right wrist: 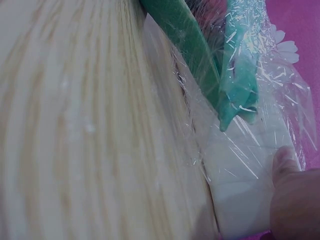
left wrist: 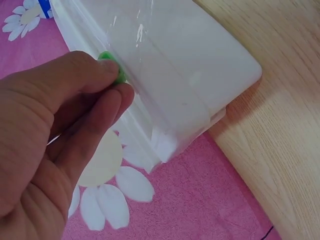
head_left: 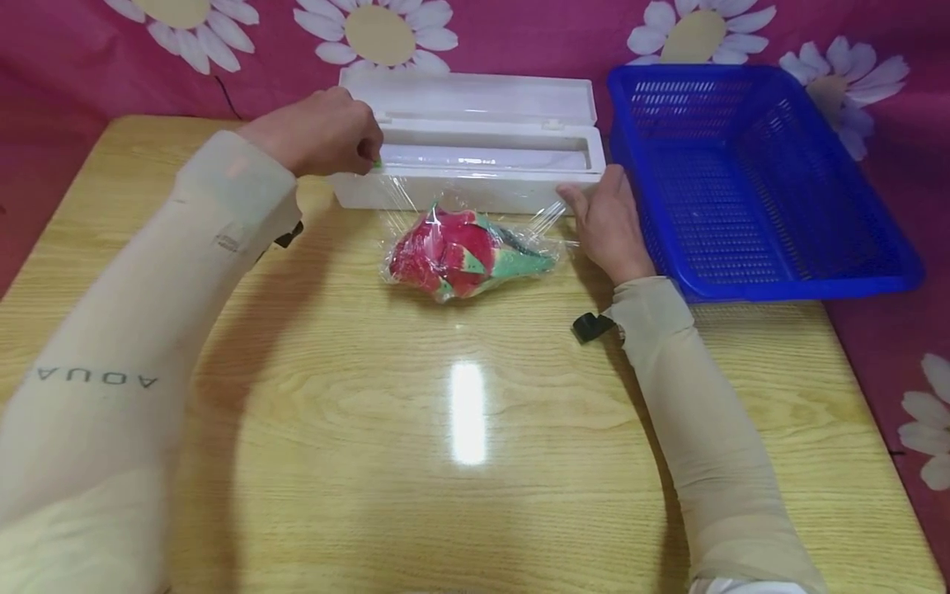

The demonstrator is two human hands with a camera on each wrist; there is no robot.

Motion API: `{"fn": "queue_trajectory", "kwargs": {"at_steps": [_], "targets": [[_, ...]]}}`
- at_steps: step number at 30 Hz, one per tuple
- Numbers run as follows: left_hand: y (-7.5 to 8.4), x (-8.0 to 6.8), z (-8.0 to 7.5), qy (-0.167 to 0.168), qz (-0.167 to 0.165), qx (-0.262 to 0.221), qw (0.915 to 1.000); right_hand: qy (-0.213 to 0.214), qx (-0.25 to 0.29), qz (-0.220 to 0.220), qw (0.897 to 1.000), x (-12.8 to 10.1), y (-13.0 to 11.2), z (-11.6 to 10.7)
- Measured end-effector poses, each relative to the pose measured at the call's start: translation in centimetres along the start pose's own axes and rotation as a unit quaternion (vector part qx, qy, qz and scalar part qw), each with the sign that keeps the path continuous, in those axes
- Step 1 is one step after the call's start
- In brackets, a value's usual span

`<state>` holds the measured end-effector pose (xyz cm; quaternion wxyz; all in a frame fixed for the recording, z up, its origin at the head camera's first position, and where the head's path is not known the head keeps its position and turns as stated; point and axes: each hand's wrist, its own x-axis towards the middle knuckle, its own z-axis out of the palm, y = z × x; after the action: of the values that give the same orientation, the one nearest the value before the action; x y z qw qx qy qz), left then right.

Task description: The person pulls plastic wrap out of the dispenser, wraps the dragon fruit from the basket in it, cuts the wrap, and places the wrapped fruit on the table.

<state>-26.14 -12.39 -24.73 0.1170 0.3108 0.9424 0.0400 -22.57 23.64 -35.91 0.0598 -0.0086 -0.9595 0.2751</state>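
Observation:
A white cling film dispenser box [head_left: 475,191] stands at the back of the table, its lid [head_left: 475,97] raised and a film roll [head_left: 482,158] inside. My left hand [head_left: 322,132] pinches a small green slider [left wrist: 119,70] at the box's left front edge. The right hand [head_left: 610,227] grips the box's right end, with the thumb [right wrist: 285,160] on the front face. Right before the box lies a red dragon fruit with green tips [head_left: 463,252], covered in clear cling film [right wrist: 240,145]. Stretched film runs from the fruit up to the box's front edge.
A blue plastic basket [head_left: 787,290] stands at the right, close beside the right hand. A pink cloth with white daisies [head_left: 519,33] hangs behind the wooden table [head_left: 356,462]. Light reflects off the tabletop in the middle.

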Motion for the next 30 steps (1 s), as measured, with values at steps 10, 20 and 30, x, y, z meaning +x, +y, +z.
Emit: {"fn": "queue_trajectory", "kwargs": {"at_steps": [10,20,30], "targets": [[-1.5,-0.9,0.1,0.009,-0.001,0.008,0.9999,0.007,0.003,-0.009,1.000,0.0,0.1,0.0],[-2.1,-1.6,0.3,0.010,-0.014,-0.003,0.9999,0.000,0.005,-0.010,1.000,-0.2,0.0,0.2],[-3.2,-2.3,1.1,0.086,0.021,0.017,0.9960,-0.004,0.005,0.000,1.000,-0.2,0.1,-0.2]]}}
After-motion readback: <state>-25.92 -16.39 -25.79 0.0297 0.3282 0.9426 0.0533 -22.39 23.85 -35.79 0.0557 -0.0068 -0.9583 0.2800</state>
